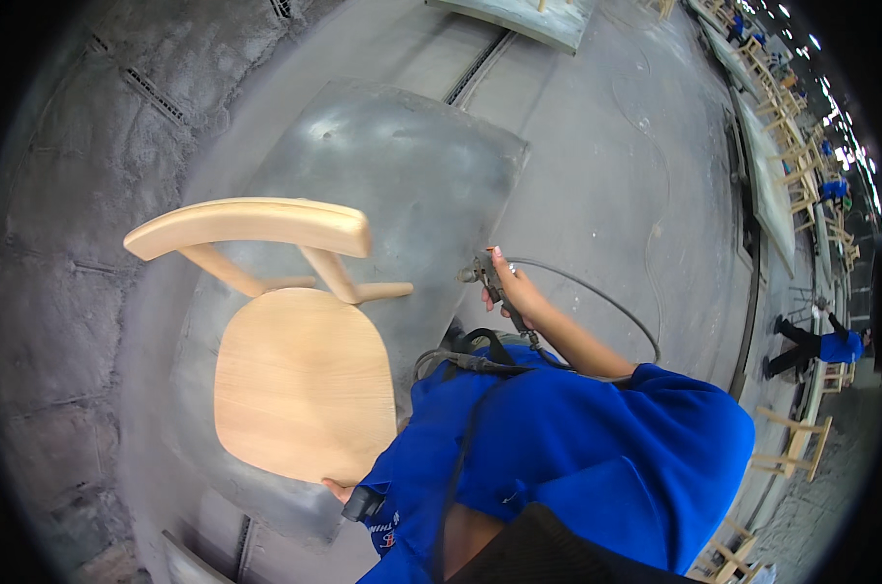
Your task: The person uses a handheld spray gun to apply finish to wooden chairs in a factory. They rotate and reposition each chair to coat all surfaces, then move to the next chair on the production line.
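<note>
A pale wooden chair [305, 389] with a rounded seat and a curved backrest [256, 222] stands in front of me, left of centre. My left hand [340, 489] grips the near edge of its seat; most of that hand is hidden behind my sleeve and a dark object at the wrist. To the right of the chair, my right hand [511, 290] is wrapped around a spray gun [485, 273]. Its nozzle points left toward the chair, with a gap between them. A thin dark hose [606, 292] loops from beside the gun back toward my body.
Beneath the chair lies a large grey sheet [441, 161]. A floor rail [480, 66] runs beyond it to another flat platform [533, 21]. On the right, a long row of platforms holds several wooden chairs [796, 443], and a person in blue [835, 347] stands there.
</note>
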`<state>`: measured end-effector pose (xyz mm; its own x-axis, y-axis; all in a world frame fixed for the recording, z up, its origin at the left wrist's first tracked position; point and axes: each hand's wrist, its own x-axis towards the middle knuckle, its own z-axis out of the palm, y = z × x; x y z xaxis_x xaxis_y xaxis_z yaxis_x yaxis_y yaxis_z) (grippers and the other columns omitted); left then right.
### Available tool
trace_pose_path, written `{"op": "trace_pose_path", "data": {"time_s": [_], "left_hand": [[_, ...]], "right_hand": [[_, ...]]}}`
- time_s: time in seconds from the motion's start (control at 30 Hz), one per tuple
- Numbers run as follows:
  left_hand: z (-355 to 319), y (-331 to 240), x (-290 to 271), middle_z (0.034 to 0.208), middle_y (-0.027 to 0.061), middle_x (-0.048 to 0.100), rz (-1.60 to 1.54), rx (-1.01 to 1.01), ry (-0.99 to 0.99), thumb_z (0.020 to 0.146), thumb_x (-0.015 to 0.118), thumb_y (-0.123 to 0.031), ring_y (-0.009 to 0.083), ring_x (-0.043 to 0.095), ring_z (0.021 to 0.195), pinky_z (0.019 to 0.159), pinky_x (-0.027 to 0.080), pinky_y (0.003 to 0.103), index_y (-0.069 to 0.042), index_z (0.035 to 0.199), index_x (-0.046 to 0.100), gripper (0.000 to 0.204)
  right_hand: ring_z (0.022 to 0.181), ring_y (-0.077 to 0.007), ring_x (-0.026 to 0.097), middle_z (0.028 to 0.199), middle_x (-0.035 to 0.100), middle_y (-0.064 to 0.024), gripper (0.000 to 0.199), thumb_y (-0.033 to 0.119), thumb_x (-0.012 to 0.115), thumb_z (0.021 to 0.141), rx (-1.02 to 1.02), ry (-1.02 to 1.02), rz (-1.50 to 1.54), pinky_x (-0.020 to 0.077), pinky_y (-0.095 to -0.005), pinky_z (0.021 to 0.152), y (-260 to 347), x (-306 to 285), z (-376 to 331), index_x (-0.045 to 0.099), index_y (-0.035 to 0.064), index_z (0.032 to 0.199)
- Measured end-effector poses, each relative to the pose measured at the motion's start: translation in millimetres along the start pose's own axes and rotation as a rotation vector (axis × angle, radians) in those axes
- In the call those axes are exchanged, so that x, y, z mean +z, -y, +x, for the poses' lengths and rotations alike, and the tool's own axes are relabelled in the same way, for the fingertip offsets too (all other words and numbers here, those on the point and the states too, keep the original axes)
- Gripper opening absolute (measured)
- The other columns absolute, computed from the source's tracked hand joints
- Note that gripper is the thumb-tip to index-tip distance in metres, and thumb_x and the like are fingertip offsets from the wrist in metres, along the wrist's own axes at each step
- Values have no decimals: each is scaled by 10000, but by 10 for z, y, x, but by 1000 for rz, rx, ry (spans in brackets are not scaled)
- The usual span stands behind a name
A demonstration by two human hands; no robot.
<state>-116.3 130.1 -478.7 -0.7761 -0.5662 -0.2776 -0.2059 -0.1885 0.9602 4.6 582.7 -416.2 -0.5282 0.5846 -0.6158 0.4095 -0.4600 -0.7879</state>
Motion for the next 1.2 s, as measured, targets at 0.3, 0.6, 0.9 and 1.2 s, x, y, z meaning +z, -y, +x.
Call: {"op": "trace_pose_path", "data": {"time_s": [0.3,0.6,0.9,1.2], "left_hand": [[-680,621,1139,1195,133,644,-65,-164,40,950,501,-473,257,624,1064,906,479,375,-36,1273,581,550],[-1670,687,2341,988,76,683,242,-518,1113,1032,536,-359,201,659,905,829,514,317,-6,1196,662,409],[-1589,84,2497,1080,163,698,536,785,1020,866,747,-174,341,626,1062,974,477,430,-24,1117,711,293],[-1117,2,1629,1115,159,692,477,645,751,876,730,-133,353,602,1132,1012,450,430,-30,1062,715,213]], "right_hand": [[561,-134,622,729,652,-60,746,748,350,982,-53,-22,104,386,-253,419,549,-410,619,606,84,1205],[591,-121,587,765,628,-60,659,594,320,1067,-564,-285,115,366,-230,426,1900,-913,515,505,76,1428],[603,-117,591,761,626,-76,702,642,361,1042,-990,0,72,408,-236,453,2445,34,392,597,-19,1059],[589,-102,573,741,622,-65,674,614,356,1054,-924,608,-140,391,-228,451,2585,1434,-233,611,-9,1084]]}}
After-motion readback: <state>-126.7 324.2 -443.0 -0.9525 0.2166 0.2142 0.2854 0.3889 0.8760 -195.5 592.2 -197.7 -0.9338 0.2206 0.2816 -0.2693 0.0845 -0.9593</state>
